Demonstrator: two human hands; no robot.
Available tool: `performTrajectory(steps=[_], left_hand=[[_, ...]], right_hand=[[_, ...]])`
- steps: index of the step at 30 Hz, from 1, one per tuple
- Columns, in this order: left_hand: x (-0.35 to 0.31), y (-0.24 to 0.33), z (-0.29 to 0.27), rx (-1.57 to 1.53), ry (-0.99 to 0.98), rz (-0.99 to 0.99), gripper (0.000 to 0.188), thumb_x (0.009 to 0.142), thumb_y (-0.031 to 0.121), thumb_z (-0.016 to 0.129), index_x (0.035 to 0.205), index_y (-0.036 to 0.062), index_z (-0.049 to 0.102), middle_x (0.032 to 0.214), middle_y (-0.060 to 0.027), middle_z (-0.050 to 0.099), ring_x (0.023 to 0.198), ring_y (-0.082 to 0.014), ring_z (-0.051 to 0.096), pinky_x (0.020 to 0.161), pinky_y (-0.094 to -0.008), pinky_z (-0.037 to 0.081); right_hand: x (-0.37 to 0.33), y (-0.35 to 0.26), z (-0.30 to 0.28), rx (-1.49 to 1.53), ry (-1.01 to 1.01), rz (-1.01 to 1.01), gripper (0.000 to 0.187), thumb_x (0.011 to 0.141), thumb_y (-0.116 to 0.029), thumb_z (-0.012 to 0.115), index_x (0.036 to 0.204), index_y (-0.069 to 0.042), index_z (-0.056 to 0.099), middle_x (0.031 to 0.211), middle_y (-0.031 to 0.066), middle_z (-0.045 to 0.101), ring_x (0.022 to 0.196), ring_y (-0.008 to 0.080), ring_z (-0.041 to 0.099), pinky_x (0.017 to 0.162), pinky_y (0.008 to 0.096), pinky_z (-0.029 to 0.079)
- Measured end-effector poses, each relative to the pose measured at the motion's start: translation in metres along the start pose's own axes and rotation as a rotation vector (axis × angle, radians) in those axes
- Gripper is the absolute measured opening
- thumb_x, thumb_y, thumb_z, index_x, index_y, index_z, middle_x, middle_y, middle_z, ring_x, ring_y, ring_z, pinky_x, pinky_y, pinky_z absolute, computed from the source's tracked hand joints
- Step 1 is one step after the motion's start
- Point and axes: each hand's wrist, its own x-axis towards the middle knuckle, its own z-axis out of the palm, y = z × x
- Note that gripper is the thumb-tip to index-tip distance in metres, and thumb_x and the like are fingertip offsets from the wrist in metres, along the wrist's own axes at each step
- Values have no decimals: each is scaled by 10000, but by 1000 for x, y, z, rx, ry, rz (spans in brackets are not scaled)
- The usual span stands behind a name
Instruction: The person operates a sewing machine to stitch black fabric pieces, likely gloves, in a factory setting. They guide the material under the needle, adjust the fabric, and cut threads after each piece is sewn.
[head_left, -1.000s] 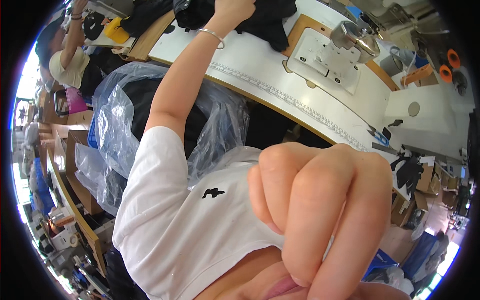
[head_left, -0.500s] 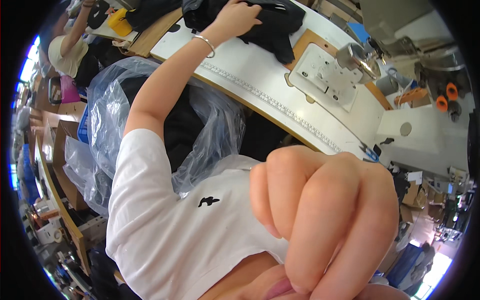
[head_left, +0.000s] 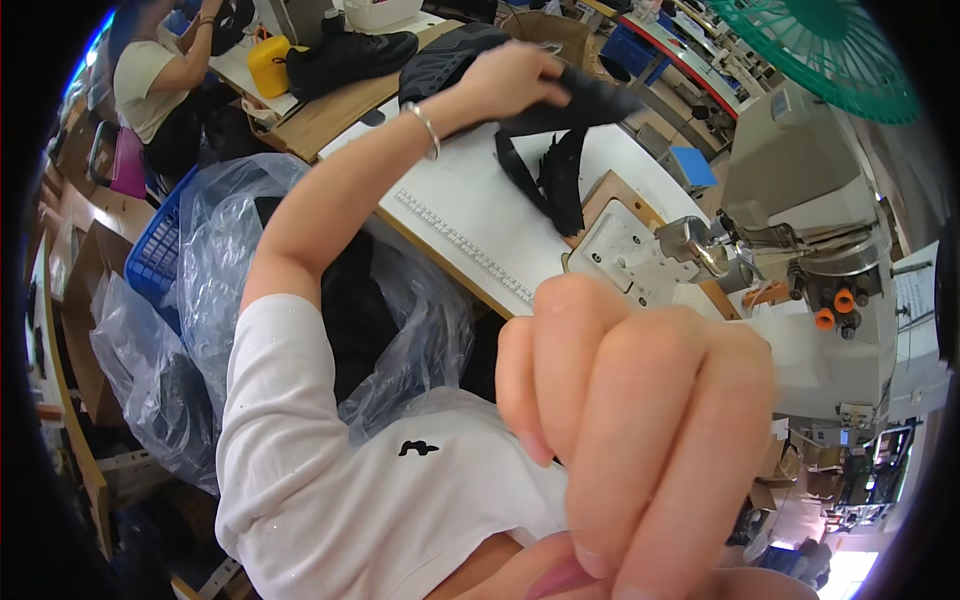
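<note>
At the far side of the white table (head_left: 440, 185), my left hand (head_left: 515, 82), with a silver bangle at the wrist, is closed on a limp black fabric piece (head_left: 590, 103). Motion blurs the fingertips and that piece. Below it on the tabletop lie black strip-like cut pieces (head_left: 562, 185). A black patterned shoe upper (head_left: 440, 62) is just behind my left wrist. Close to the camera, my right hand (head_left: 650, 410) is raised with its fingers curled and pressed together. What it may hold is hidden.
A sewing machine (head_left: 820, 170) stands at the right, its white plate (head_left: 625, 245) set into the table. A ruler strip (head_left: 465, 245) runs along the near edge. Clear plastic bags (head_left: 225, 230) and a blue basket (head_left: 160, 245) are at left. Another person (head_left: 150, 70) sits far left.
My view has shifted, bringing a green fan and more shoe uppers into sight. My left hand has moved right over the table with the black piece. My right hand stays curled near the camera.
</note>
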Motion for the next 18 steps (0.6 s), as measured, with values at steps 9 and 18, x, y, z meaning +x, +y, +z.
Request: performTrajectory(steps=[9,18], left_hand=[[50,-36,-139,44,563,55,402,862,320,773,751,-42,638,686,-207,607,598,-301,577,610,-397,467],[38,-214,-124,837,182,334,250,821,330,760,792,90,694,868,-106,723,885,-303,704,832,-416,519]], right_hand=[[8,17,-1,32,15,27,134,755,-160,846,772,-64,754,763,62,617,668,169,508,578,293,350],[11,18,3,1,62,55,124,767,-155,840,779,-62,759,769,61,621,684,173,514,577,293,350]])
